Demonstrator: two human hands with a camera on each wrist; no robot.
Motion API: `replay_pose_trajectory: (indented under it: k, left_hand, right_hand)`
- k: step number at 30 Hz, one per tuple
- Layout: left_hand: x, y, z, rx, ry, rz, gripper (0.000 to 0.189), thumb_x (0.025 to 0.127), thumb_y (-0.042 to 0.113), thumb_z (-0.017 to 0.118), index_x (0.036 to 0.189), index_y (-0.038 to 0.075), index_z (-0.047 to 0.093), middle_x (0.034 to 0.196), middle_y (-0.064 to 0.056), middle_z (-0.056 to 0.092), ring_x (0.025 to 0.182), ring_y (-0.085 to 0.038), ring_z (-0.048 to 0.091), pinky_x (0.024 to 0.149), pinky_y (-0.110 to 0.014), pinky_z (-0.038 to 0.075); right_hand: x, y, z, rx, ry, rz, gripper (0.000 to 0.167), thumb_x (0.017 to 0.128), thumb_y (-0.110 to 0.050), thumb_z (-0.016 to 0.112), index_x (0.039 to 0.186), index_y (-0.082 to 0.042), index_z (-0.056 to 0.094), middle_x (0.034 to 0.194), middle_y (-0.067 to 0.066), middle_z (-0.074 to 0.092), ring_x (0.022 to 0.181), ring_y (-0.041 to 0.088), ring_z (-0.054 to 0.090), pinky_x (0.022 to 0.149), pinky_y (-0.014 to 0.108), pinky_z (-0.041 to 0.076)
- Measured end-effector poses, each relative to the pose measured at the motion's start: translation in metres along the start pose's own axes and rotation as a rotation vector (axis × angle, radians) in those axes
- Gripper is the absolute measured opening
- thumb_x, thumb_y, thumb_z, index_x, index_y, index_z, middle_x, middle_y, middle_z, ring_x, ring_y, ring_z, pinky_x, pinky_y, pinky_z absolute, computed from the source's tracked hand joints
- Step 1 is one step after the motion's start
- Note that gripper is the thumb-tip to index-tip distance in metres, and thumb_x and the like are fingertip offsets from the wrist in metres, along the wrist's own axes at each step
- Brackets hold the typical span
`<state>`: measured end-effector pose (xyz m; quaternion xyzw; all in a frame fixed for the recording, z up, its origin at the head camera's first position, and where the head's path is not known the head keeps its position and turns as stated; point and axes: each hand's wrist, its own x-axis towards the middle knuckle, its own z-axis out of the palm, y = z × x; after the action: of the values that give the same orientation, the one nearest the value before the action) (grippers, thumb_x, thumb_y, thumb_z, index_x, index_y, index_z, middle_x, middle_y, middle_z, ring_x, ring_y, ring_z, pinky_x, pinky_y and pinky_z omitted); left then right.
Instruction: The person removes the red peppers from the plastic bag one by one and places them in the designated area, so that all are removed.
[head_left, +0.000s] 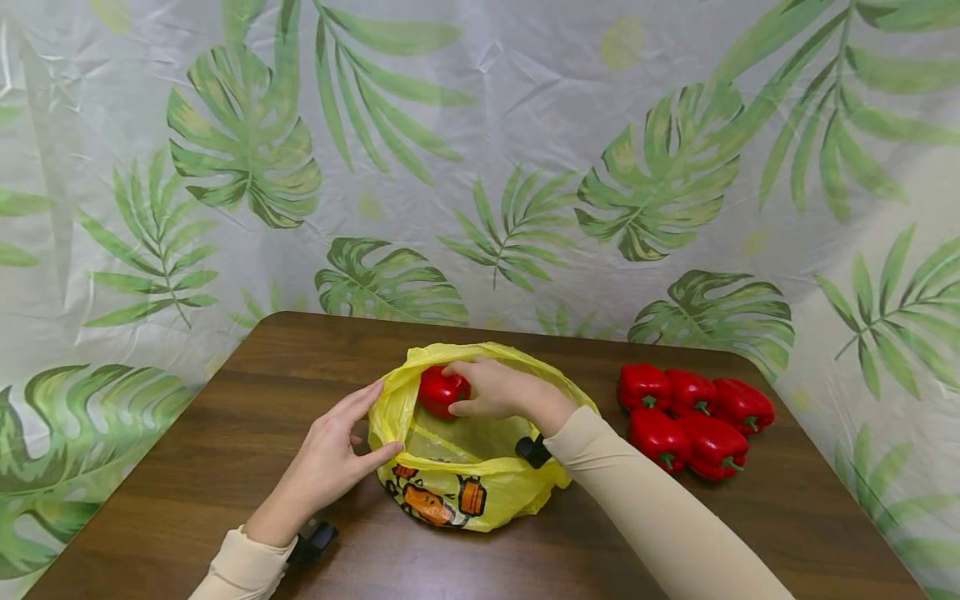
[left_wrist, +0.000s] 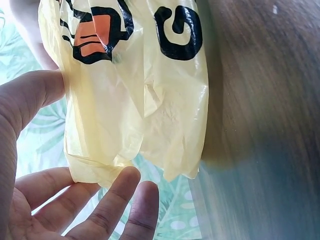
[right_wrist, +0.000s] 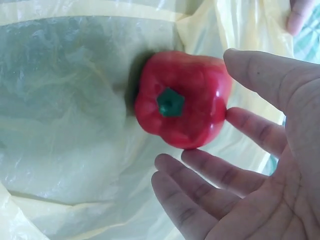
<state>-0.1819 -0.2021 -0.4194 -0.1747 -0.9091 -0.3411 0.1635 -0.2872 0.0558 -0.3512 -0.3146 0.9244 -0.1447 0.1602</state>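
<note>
A yellow plastic bag [head_left: 510, 492] with an orange and black print stands on the table, its mouth spread wide. Inside lies a red bell pepper [head_left: 442, 392] with a green stem end, against the bag's left side. My right hand [head_left: 495, 390] reaches into the mouth. In the right wrist view its fingers are spread beside the pepper [right_wrist: 185, 100], fingertips at its edge, not wrapped round it. My left hand [head_left: 337, 446] is at the bag's left rim, with thumb and fingers extended and apart. The left wrist view shows the thumb and fingers touching the plastic [left_wrist: 107, 120].
Several red bell peppers [head_left: 690, 417] lie grouped on the right of the brown wooden table [head_left: 247, 400]. A leaf-patterned curtain [head_left: 480, 167] hangs behind the table's far edge. Dark wrist cameras [head_left: 313, 542] are strapped at both cuffs.
</note>
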Motion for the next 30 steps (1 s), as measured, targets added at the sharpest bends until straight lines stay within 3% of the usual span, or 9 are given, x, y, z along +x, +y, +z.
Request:
replay_pose_trajectory:
  k: [8, 19, 30]
  left_hand:
    - [-0.0002, -0.0003, 0.0010, 0.008, 0.000, -0.005, 0.086, 0.088, 0.028, 0.091, 0.160, 0.004, 0.050, 0.161, -0.018, 0.055, 0.119, -0.030, 0.070, 0.077, -0.032, 0.064]
    - [0.0008, -0.0016, 0.0024, 0.009, 0.000, -0.005, 0.087, 0.087, 0.027, 0.092, 0.160, 0.004, 0.050, 0.161, -0.018, 0.055, 0.115, -0.028, 0.071, 0.076, -0.031, 0.064]
    - [-0.0001, -0.0011, 0.0021, 0.006, -0.002, -0.006, 0.086, 0.088, 0.026, 0.092, 0.160, 0.005, 0.050, 0.161, -0.018, 0.055, 0.118, -0.029, 0.070, 0.076, -0.029, 0.063]
  right_hand:
    - [-0.0021, 0.0019, -0.0003, 0.014, 0.003, -0.038, 0.042, 0.105, -0.033, 0.071, 0.140, -0.014, 0.058, 0.139, 0.010, 0.063, 0.134, 0.029, 0.057, 0.111, 0.046, 0.051]
    - [-0.0015, -0.0020, 0.0005, 0.005, 0.028, -0.090, 0.036, 0.104, -0.031, 0.073, 0.130, -0.010, 0.060, 0.128, 0.010, 0.065, 0.112, 0.024, 0.060, 0.098, 0.041, 0.053]
    - [0.0023, -0.0040, 0.0033, -0.014, 0.052, -0.074, 0.027, 0.103, -0.031, 0.075, 0.105, -0.010, 0.058, 0.101, 0.009, 0.058, 0.094, 0.020, 0.048, 0.080, 0.033, 0.042]
